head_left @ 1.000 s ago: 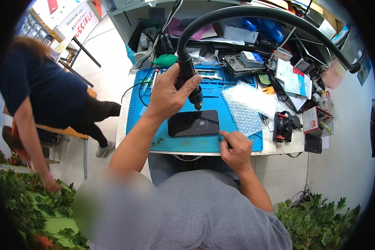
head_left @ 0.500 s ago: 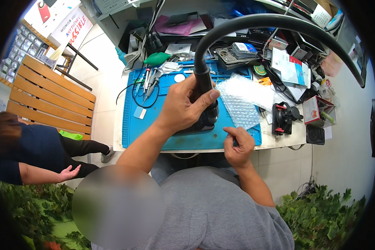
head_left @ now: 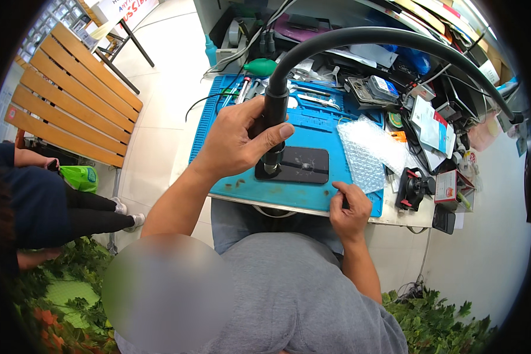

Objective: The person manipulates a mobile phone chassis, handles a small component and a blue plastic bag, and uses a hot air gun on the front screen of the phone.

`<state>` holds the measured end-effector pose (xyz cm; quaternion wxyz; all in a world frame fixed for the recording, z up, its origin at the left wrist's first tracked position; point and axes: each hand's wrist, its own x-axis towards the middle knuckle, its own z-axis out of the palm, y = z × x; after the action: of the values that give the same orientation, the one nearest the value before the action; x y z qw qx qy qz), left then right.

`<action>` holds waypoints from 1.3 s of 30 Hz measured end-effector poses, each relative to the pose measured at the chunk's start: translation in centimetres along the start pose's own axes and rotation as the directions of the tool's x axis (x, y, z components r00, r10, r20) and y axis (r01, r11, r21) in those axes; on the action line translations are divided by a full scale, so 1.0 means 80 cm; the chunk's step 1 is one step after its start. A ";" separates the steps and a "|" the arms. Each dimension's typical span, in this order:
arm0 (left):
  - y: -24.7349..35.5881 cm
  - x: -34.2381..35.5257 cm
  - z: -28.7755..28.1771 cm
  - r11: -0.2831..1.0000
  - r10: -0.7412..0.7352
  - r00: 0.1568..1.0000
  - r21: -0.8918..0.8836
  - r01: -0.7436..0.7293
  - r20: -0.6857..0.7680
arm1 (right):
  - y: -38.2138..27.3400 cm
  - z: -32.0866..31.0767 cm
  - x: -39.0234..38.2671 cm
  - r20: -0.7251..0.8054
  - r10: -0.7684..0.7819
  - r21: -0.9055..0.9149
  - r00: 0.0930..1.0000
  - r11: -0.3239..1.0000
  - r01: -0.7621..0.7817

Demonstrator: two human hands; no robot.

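My left hand (head_left: 237, 137) is wrapped round the black handle of a hot-air gun (head_left: 275, 112), its thumb lying across the front. The gun is held upright over the bench, and its metal nozzle points down at the left end of a black smartphone (head_left: 307, 164). I cannot tell whether nozzle and phone touch. Pale smudges mark the phone's dark surface, which lies flat on a blue work mat (head_left: 253, 190). By the mat's front edge, my right hand (head_left: 351, 211) is loosely closed, fingers curled, with nothing visible in it.
A thick black hose (head_left: 389, 36) arches from the gun to the right. Bubble wrap (head_left: 369, 150) and a black clamp holder (head_left: 416, 187) lie right of the phone. Behind are a green blower bulb (head_left: 261, 66) and hand tools. Another person (head_left: 35, 200) is at the left, beside a slatted wooden bench (head_left: 74, 97).
My left hand has moved the hot-air gun leftward over the mat, uncovering most of the phone. My right hand keeps its curl. The view has shifted, and the other person's arm has moved.
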<state>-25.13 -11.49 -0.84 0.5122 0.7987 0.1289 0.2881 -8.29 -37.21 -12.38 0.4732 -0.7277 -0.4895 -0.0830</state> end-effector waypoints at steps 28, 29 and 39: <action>-0.014 0.077 0.107 0.989 0.119 0.992 -0.081 -0.121 -0.032 | 0.005 -0.004 0.000 -0.034 -0.004 0.046 0.999 0.999 0.005; -0.012 0.075 0.109 0.988 0.128 0.991 -0.088 -0.130 -0.023 | 0.005 -0.004 0.000 -0.031 0.006 0.047 1.000 0.999 -0.004; -0.007 0.037 0.096 0.982 0.098 0.994 -0.169 -0.088 0.051 | 0.000 -0.003 0.003 0.001 0.004 0.012 1.000 1.000 -0.004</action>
<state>-18.20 -15.48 -2.71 0.5667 0.7666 0.0516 0.2976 -8.05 -37.24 -12.09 0.4777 -0.7258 -0.4887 -0.0786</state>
